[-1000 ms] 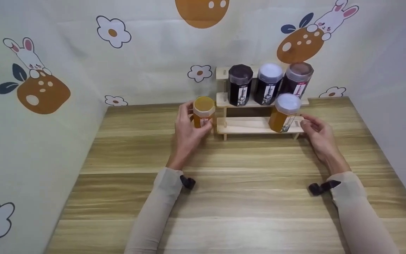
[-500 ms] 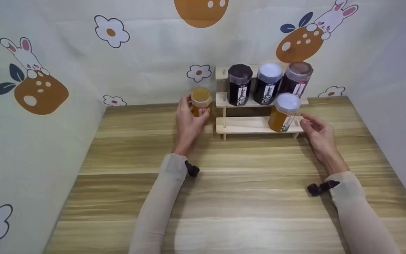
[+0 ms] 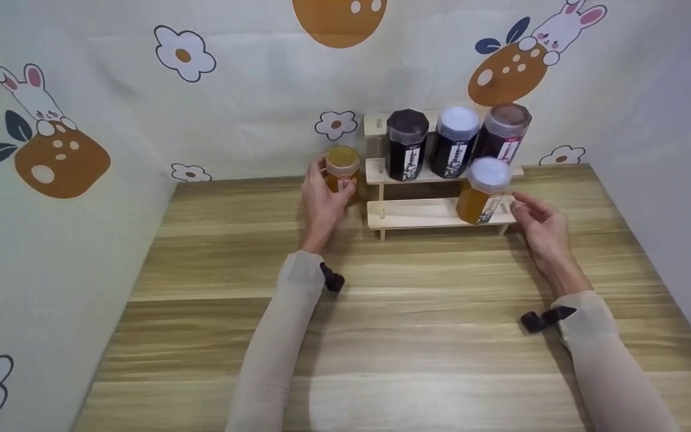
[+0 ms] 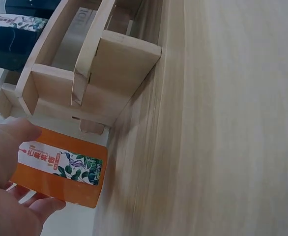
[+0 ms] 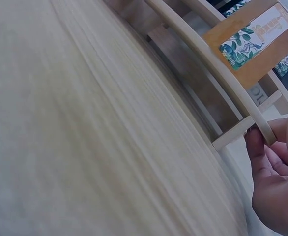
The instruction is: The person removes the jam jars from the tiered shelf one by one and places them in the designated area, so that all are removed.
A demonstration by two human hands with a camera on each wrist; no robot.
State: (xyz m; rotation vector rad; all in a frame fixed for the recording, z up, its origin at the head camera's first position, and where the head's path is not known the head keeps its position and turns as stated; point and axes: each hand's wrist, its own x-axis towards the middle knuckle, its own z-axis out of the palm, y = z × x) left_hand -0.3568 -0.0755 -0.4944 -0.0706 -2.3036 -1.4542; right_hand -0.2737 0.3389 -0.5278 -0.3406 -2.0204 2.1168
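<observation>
My left hand (image 3: 323, 201) grips an orange jar (image 3: 344, 163) with a yellow lid, fingers on one side and thumb on the other. It is upright, just left of a stepped wooden rack (image 3: 414, 213). Its printed label (image 4: 60, 163) faces the left wrist camera. My right hand (image 3: 546, 237) pinches the right end of the rack's lower shelf (image 5: 232, 91). On that shelf, near the right hand, stands an amber jar (image 3: 475, 201) with a whitish lid. Higher up are three dark jars: one with a dark lid (image 3: 406, 150), one white-lidded (image 3: 454, 150) and one brown-lidded (image 3: 505, 135).
The rack stands on a wood-grain table (image 3: 429, 336), near a back wall covered by a printed cloth (image 3: 249, 96). Similar cloth hangs at both sides. A black wrist camera (image 3: 332, 279) sits on the left cuff, and another (image 3: 540, 320) on the right cuff.
My left hand has carried the orange jar back, toward the wall, and slightly left along the rack's left side. The right hand still holds the shelf end.
</observation>
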